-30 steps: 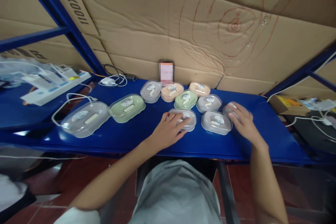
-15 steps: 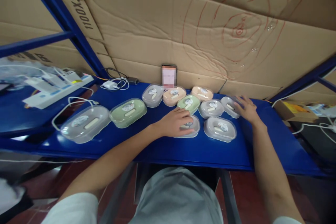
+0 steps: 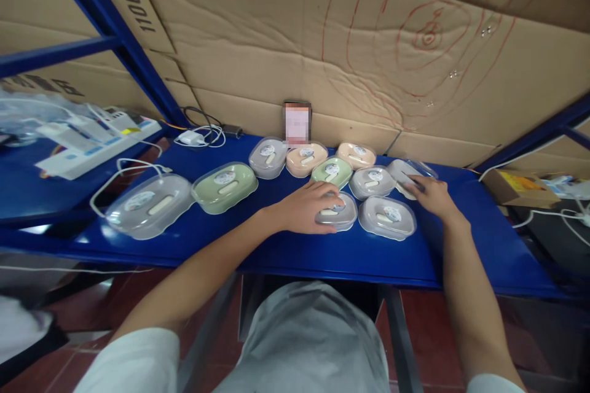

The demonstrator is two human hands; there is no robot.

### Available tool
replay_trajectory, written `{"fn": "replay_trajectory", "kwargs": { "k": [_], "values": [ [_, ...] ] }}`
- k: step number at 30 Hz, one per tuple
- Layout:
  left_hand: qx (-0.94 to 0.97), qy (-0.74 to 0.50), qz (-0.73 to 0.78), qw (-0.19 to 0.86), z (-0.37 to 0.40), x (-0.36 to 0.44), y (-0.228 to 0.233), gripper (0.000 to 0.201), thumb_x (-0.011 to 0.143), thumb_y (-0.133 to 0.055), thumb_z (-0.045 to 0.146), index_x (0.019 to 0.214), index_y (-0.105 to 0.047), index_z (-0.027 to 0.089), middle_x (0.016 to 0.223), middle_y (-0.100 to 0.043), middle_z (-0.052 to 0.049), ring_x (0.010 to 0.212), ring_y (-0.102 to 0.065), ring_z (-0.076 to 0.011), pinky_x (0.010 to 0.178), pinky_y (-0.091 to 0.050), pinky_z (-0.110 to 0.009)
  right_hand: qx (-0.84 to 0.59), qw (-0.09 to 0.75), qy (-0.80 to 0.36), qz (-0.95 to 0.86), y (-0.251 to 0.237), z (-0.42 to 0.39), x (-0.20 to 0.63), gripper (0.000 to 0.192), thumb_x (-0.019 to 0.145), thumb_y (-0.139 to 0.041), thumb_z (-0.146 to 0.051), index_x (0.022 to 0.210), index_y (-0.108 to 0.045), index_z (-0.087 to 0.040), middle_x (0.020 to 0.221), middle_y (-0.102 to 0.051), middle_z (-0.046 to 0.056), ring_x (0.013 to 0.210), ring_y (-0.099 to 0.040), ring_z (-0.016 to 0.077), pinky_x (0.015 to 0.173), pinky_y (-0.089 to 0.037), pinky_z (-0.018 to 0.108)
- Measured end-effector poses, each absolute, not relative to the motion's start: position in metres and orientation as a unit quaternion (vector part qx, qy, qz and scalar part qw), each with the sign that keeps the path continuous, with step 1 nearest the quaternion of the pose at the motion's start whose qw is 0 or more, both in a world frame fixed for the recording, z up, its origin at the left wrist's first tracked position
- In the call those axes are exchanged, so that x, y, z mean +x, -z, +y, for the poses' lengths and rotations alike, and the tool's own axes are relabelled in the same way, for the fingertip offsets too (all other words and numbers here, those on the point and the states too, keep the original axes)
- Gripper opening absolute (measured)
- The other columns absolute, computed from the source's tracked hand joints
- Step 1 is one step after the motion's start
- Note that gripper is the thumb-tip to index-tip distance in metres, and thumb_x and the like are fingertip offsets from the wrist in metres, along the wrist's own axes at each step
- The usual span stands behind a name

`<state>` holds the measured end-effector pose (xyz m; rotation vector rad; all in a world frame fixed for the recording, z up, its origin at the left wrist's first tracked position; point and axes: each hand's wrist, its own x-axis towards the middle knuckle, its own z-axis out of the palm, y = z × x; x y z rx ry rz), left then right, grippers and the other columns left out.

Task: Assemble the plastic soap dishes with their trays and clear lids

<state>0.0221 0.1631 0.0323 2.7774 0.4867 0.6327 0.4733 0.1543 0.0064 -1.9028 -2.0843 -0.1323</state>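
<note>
On the blue table stand several oval plastic soap boxes with see-through lids and round stickers. My left hand (image 3: 310, 207) curls its fingers around the left end of a grey soap box (image 3: 346, 214) at the front. At the right end of the group, my right hand (image 3: 432, 196) pinches the near side of a clear lid (image 3: 420, 167), which sits askew over a pale grey soap box (image 3: 399, 172). Its fingertips are partly hidden. Between the hands are another grey box (image 3: 387, 217), a second grey box (image 3: 372, 182) and a green box (image 3: 332, 172).
A large grey box (image 3: 150, 206) and a green box (image 3: 225, 186) stand to the left. Peach boxes (image 3: 306, 158) line the back, before a propped phone (image 3: 297, 124). White cables and a power strip (image 3: 99, 147) lie left; a small carton (image 3: 520, 195) stands right.
My right hand has lowered and closed at the right-hand box, whose clear lid is now shifted up and rightward. The front grey box under my left hand has moved slightly right.
</note>
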Motion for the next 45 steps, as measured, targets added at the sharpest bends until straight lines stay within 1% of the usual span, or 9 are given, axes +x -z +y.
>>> {"fn": "replay_trajectory", "kwargs": {
  "k": [3, 8, 17, 21, 26, 30, 33, 40, 45],
  "values": [
    [0.949, -0.23, 0.168, 0.136, 0.164, 0.024, -0.028, 0.047, 0.094, -0.078, 0.049, 0.133, -0.067, 0.024, 0.14, -0.065, -0.011, 0.13, -0.062, -0.0284, 0.113, -0.047, -0.044, -0.674, 0.157, 0.059, -0.72, -0.011, 0.152, 0.47, 0.05, 0.103, -0.049, -0.056, 0.132, -0.075, -0.024, 0.128, -0.079, 0.014, 0.124, -0.071, 0.0384, 0.105, -0.051, 0.058],
    [0.94, -0.262, 0.178, 0.127, 0.163, 0.03, -0.02, 0.041, 0.102, -0.067, 0.051, 0.131, -0.07, 0.023, 0.134, -0.071, -0.01, 0.126, -0.066, -0.0259, 0.112, -0.048, -0.041, -0.66, 0.199, 0.092, -0.718, -0.022, 0.147, 0.453, 0.047, 0.105, -0.044, -0.039, 0.142, -0.069, -0.024, 0.147, -0.069, 0.014, 0.138, -0.062, 0.0382, 0.114, -0.043, 0.064],
    [0.936, -0.305, 0.176, -0.012, 0.158, 0.036, -0.023, 0.035, 0.112, -0.053, 0.047, 0.128, -0.072, 0.022, 0.128, -0.074, -0.009, 0.119, -0.065, -0.0241, 0.112, -0.042, -0.044, -0.53, 0.227, -0.027, -0.816, -0.025, 0.151, 0.417, 0.05, 0.1, -0.062, -0.063, 0.14, -0.069, -0.034, 0.149, -0.069, 0.006, 0.141, -0.06, 0.0327, 0.12, -0.043, 0.058],
    [0.928, -0.322, 0.17, -0.081, 0.153, 0.034, -0.027, 0.027, 0.109, -0.058, 0.043, 0.105, -0.075, 0.022, 0.105, -0.074, -0.007, 0.098, -0.065, -0.0219, 0.092, -0.046, -0.04, -0.571, 0.251, 0.021, -0.781, -0.025, 0.149, 0.415, 0.044, 0.105, -0.054, -0.059, 0.132, -0.074, -0.031, 0.133, -0.077, 0.007, 0.128, -0.067, 0.0334, 0.115, -0.044, 0.057],
    [0.94, -0.305, 0.051, -0.143, 0.134, 0.032, -0.028, 0.035, 0.107, -0.06, 0.039, 0.078, -0.066, 0.02, 0.073, -0.065, -0.001, 0.07, -0.06, -0.0156, 0.07, -0.042, -0.034, -0.598, 0.271, 0.082, -0.75, -0.038, 0.141, 0.4, 0.043, 0.106, -0.05, -0.055, 0.122, -0.079, -0.028, 0.122, -0.079, 0.01, 0.121, -0.069, 0.0355, 0.111, -0.047, 0.058],
    [0.938, -0.288, 0.088, -0.17, 0.119, 0.036, -0.023, 0.031, 0.107, -0.059, 0.043, 0.095, -0.072, 0.018, 0.066, -0.064, -0.001, 0.06, -0.062, -0.0155, 0.06, -0.041, -0.031, -0.565, 0.265, -0.033, -0.781, -0.048, 0.132, 0.376, 0.039, 0.106, -0.052, -0.054, 0.118, -0.081, -0.03, 0.116, -0.082, 0.005, 0.111, -0.076, 0.0308, 0.102, -0.058, 0.05],
    [0.935, -0.268, 0.129, -0.194, 0.11, 0.039, -0.022, 0.033, 0.108, -0.058, 0.044, 0.109, -0.072, 0.014, 0.071, -0.069, -0.005, 0.062, -0.067, -0.0186, 0.061, -0.046, -0.031, -0.524, 0.228, -0.093, -0.815, -0.049, 0.128, 0.36, 0.037, 0.107, -0.053, -0.051, 0.122, -0.08, -0.03, 0.124, -0.081, 0.003, 0.119, -0.075, 0.0293, 0.105, -0.06, 0.049],
    [0.952, -0.172, 0.171, -0.184, 0.093, 0.04, -0.02, 0.036, 0.108, -0.058, 0.037, 0.132, -0.064, 0.01, 0.084, -0.074, -0.012, 0.071, -0.071, -0.0252, 0.066, -0.051, -0.036, -0.549, 0.143, -0.073, -0.821, -0.051, 0.128, 0.361, 0.041, 0.109, -0.049, -0.045, 0.139, -0.073, -0.032, 0.141, -0.073, 0.004, 0.133, -0.069, 0.0343, 0.111, -0.057, 0.057],
    [0.964, -0.156, 0.172, -0.13, 0.095, 0.042, -0.019, 0.025, 0.107, -0.059, 0.026, 0.128, -0.066, 0.014, 0.097, -0.076, -0.012, 0.085, -0.074, -0.0259, 0.078, -0.054, -0.038, -0.567, 0.092, -0.071, -0.816, -0.051, 0.147, 0.366, 0.04, 0.104, -0.061, -0.05, 0.138, -0.074, -0.035, 0.134, -0.077, 0.003, 0.122, -0.075, 0.0361, 0.101, -0.062, 0.053]
  ]
}}
